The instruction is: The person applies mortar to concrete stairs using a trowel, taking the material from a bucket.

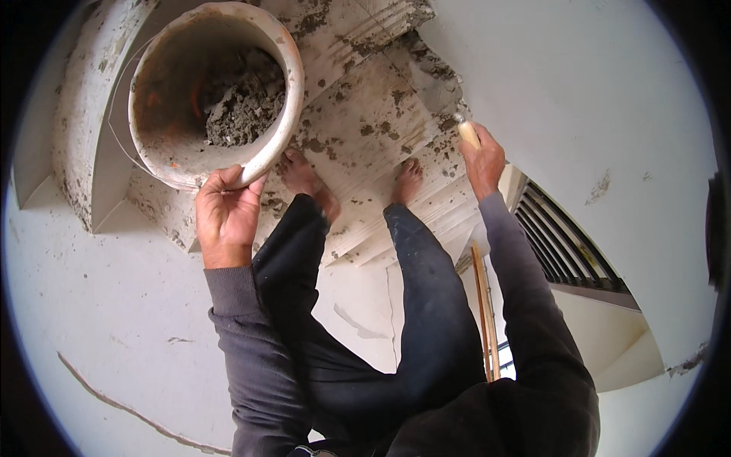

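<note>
My left hand [231, 211] grips the near rim of a large round bucket [292, 91], which is tilted so its mouth faces me. A heap of grey, lumpy mortar [240, 118] lies inside against the right wall. On the right, my right hand [484, 158] is closed around the pale wooden handle [468, 135] of a tool. A bit of metal shows at the handle's far end; the blade cannot be made out against the grey mortar patch [442, 93] at the foot of the white wall.
I stand barefoot on pale stair treads [358, 129] spattered with mortar crumbs. A white wall [579, 91] rises on the right. Steps with upright edges [95, 164] are at the left. Dark railing bars [560, 240] and a wooden pole [484, 312] appear at the lower right.
</note>
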Demonstrator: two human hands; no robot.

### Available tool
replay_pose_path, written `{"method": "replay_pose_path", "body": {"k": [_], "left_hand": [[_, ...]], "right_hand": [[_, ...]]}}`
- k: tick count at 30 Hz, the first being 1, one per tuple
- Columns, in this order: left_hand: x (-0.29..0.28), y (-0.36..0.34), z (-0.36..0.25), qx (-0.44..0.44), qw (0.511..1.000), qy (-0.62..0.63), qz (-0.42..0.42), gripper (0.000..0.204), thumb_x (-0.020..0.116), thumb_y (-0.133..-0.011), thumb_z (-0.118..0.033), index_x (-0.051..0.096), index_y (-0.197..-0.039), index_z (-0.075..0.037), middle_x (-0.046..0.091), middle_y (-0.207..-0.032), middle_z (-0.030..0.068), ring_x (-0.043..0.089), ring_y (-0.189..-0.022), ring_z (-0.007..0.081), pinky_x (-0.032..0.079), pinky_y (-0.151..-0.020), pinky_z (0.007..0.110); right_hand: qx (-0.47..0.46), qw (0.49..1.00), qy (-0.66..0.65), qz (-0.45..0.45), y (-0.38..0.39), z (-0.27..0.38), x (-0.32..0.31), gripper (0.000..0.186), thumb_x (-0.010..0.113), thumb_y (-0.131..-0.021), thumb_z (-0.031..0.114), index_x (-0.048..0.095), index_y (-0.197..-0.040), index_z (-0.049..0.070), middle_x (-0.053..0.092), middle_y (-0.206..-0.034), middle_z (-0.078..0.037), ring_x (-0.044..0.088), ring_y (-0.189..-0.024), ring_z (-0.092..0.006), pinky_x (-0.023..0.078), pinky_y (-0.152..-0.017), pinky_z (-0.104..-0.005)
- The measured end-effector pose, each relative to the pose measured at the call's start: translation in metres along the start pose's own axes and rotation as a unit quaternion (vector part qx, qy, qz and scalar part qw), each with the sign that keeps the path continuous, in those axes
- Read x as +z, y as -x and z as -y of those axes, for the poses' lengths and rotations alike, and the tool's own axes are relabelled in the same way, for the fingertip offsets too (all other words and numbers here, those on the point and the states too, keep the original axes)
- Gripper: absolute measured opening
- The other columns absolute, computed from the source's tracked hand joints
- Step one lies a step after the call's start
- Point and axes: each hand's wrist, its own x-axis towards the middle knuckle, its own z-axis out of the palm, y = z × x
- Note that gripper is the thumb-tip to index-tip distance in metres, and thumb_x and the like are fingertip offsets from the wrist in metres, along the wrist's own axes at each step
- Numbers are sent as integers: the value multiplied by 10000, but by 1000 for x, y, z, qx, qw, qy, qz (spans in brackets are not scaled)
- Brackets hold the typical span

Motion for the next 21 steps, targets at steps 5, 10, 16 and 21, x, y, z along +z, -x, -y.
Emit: {"method": "replay_pose_path", "body": {"k": [5, 10, 16, 21], "left_hand": [[1, 0, 1, 2, 1000, 4, 2, 61, 494, -820, 75, 513, -871, 104, 548, -1018, 219, 562, -1018, 369, 460, -972, 551], [-2, 0, 2, 0, 1000, 17, 10, 62, 493, -820, 72, 517, -867, 105, 552, -1029, 224, 559, -1025, 372, 454, -974, 562], [2, 3, -3, -3, 999, 35, 9, 71, 476, -828, 107, 484, -898, 115, 516, -1063, 245, 538, -1070, 409, 425, -1008, 589], [0, -4, 2, -7, 999, 36, 3, 86, 477, -830, 96, 483, -909, 128, 520, -1073, 255, 537, -1074, 412, 436, -1004, 569]], "right_hand": [[-66, 997, -32, 26, 24, 69, -61, 405, 642, -668, 83, 648, -1071, 44, 662, -959, -156, 640, -821, -330, 496, -746, -376], [-190, 976, -103, 30, 36, 151, -88, 475, 628, -661, -1, 635, -1131, 69, 629, -912, -110, 629, -787, -246, 502, -696, -341], [-410, 904, 82, -95, 20, 208, -33, 400, 671, -686, 25, 632, -1068, 134, 513, -806, -28, 557, -727, -193, 484, -605, -348], [-310, 948, -45, -63, 27, 195, -20, 361, 635, -683, 19, 642, -1029, 124, 506, -812, -32, 560, -733, -209, 487, -613, -347]]}}
